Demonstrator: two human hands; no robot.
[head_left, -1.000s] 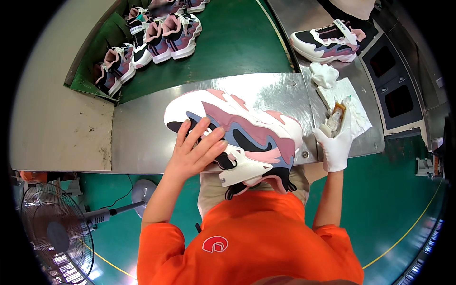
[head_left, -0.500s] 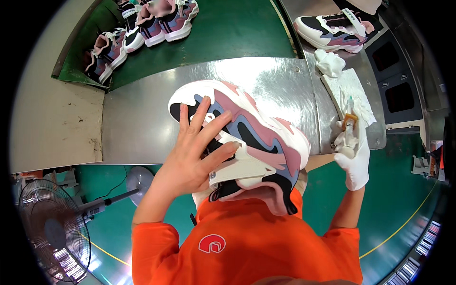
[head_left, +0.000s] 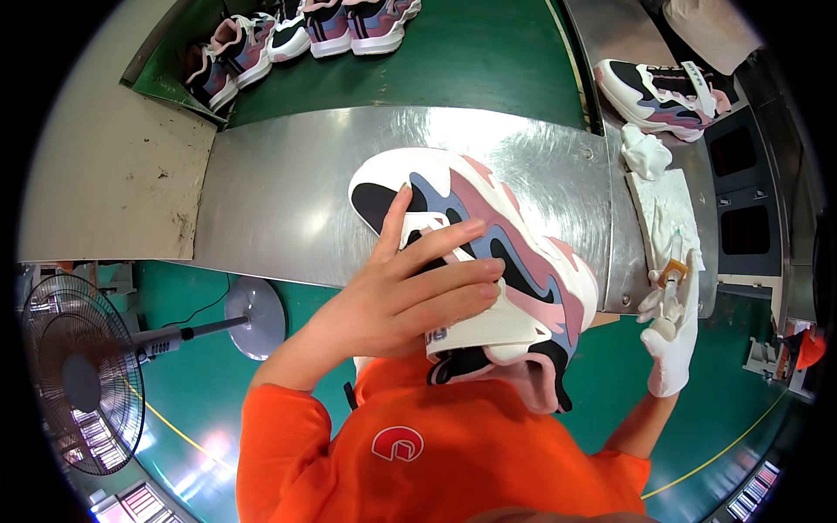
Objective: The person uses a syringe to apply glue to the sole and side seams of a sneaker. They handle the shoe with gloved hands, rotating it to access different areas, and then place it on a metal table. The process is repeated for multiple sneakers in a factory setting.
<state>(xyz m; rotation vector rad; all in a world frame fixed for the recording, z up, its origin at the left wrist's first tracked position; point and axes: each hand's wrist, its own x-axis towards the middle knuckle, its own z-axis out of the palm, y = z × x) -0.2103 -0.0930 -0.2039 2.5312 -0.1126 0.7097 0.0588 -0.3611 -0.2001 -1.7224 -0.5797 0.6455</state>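
Head view: a white, mauve, blue and black sports shoe lies on its side, toe to the left, its sole facing away from the person and its pink-lined opening facing the torso. The toe end is over the brushed-metal worktop, while the heel end reaches past the near edge; whether the toe presses on the metal cannot be told. The bare left hand holds this shoe, fingers spread across the laces and the broad cream strap; the thumb is hidden. The right hand, in a white glove, is curled around a clear syringe with an amber flange, its tip pointing away from the person. Just beyond lie a flat white sheet and a crumpled white cloth.

The shoe should be light, with a soft upper that gives under pressure and a stiffer, thick white sole. A spread hold across the midfoot looks steady; the sole edge or heel would offer firmer purchase, and the padded collar would likely fold. The syringe looks light, smooth and slender, best held by its barrel.
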